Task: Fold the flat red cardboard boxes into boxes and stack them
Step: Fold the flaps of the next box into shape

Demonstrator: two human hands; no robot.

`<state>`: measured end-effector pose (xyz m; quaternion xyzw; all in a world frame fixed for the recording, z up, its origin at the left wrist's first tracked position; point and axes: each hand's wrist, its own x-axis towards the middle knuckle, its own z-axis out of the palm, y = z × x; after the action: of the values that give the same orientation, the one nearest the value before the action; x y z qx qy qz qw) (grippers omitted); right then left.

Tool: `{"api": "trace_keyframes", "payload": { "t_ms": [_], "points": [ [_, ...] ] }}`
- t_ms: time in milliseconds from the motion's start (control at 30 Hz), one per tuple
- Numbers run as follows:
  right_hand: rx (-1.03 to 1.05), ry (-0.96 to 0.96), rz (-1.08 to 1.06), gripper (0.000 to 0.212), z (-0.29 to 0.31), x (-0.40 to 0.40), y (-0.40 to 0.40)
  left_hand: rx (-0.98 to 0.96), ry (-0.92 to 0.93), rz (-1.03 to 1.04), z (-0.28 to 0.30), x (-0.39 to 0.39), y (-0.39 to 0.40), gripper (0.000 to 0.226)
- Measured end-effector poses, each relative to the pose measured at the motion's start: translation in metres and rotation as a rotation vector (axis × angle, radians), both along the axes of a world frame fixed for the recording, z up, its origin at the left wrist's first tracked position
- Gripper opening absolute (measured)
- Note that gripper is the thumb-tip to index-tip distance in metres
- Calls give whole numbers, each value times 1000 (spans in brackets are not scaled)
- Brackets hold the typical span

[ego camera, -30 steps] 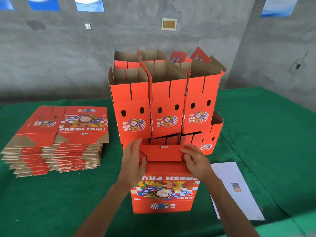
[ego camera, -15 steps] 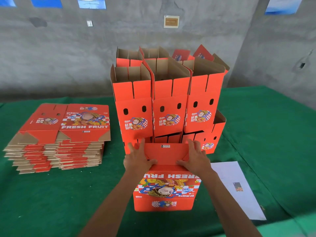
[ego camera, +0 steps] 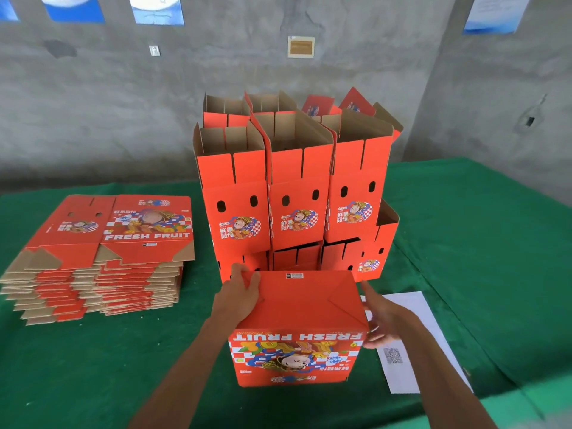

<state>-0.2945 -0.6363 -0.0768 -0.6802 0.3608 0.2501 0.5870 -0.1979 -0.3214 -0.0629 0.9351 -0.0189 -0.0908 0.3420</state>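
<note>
Left hand (ego camera: pixel 240 297) grips the far-left corner of the upturned red printed cardboard box (ego camera: pixel 298 326) at the near centre of the green-clothed desk (ego camera: pixel 464 243); right hand (ego camera: pixel 382 323), fingers relaxed, flanks its right side. Base looks closed; next, invert and stack.

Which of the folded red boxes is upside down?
The red cardboard box nearest the person, between the left hand and right hand. Its FRESH FRUIT print reads inverted and its closed bottom faces up; the stacked boxes behind stand open-topped.
</note>
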Motion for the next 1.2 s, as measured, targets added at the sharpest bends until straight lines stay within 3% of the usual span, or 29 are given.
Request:
{"api": "trace_keyframes", "payload": {
  "t_ms": [133,267,400,567,767,867,1000,1133,1200],
  "points": [
    [27,130,140,88,-10,-2,-1,-5,-34,30,5,-4,-3,34],
    [147,115,155,88,-7,-11,-6,-24,-93,58,12,-8,-7,35],
    [270,27,102,89,-19,-31,-6,-58,-121,75,20,-17,-16,38],
    [248,-200,-70,100,-26,-61,-29,-70,-145,26,37,-37,-37,25],
    [-154,-599,9,70,53,-115,-91,-46,-58,-342,42,-42,-84,30],
    [-408,-755,102,66,97,-141,-108,-189,101,-494,37,-57,-130,29],
    [-917,-749,187,64,133,-165,-109,-485,278,-510,44,-90,-207,45],
    [-1345,-709,157,67,139,-166,-101,-681,127,-634,80,-110,-278,41],
    [-1439,-729,101,63,140,-152,-110,-795,15,-684,99,-109,-301,41]
  ]
}}
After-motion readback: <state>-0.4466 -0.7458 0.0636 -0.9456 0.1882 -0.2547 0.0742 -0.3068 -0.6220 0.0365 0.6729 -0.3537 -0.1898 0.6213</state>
